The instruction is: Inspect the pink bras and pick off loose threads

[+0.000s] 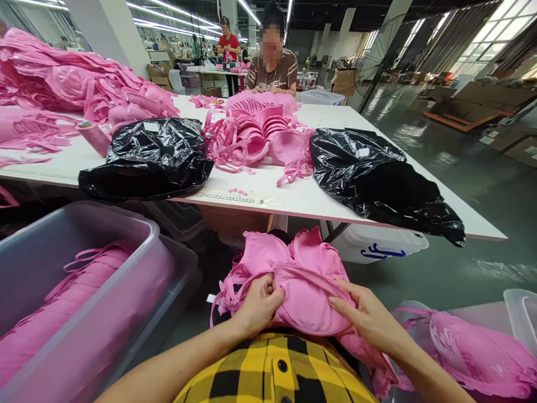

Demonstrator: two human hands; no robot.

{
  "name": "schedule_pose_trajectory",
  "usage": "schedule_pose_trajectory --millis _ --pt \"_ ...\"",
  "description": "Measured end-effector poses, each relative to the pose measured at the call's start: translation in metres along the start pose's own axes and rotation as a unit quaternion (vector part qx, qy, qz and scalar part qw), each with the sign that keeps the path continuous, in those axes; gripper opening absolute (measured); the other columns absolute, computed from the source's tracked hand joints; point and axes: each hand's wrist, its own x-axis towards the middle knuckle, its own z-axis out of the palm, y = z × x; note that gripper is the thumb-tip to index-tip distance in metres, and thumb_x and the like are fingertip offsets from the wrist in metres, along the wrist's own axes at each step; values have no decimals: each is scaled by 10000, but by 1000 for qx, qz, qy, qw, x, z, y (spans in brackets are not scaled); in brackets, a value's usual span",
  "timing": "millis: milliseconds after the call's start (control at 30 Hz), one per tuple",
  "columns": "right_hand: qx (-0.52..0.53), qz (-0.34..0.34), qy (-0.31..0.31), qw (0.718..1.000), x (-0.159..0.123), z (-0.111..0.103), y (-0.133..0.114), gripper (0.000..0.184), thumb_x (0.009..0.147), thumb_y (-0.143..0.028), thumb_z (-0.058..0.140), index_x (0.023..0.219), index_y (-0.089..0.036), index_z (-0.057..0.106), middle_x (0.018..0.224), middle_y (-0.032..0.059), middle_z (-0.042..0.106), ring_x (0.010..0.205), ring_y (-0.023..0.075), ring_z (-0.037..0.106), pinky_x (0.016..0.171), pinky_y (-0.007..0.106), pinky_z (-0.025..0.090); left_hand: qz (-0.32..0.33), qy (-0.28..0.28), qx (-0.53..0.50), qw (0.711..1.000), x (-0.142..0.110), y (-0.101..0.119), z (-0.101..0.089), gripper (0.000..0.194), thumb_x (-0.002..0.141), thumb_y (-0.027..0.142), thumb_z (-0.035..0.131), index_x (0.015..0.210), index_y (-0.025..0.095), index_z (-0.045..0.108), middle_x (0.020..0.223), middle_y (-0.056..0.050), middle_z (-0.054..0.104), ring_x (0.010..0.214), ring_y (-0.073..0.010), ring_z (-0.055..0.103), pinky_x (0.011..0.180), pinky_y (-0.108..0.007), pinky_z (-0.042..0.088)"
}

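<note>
Several pink bras [268, 252] lie in my lap, their cups facing up. My left hand [260, 302] pinches the edge of the nearest bra [312, 308] close to its middle. On the same bra's right cup, my right hand [361, 310] grips the upper rim between thumb and fingers. The fabric stretches between both hands. Pink straps [230, 294] bunch up to the left of my left hand. The underside of the held bra is hidden.
A white table [289, 196] stands ahead, bearing stacked pink bras [260, 134] between a left black bag [159, 151] and a right black bag [373, 173]. Plastic bins [142, 224] of bras flank me, with more bras [478, 347] at right. A co-worker [272, 61] sits opposite.
</note>
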Motion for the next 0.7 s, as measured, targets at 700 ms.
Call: schedule_pose_trajectory --millis 700 --pt "-101 -7 30 994 2 -4 9 396 841 -483 431 882 -184 687 878 81 718 863 282 642 747 339 509 6 -42 56 997 -3 13 1 213 637 274 714 780 132 645 701 -14 610 646 -147 540 584 -222 390"
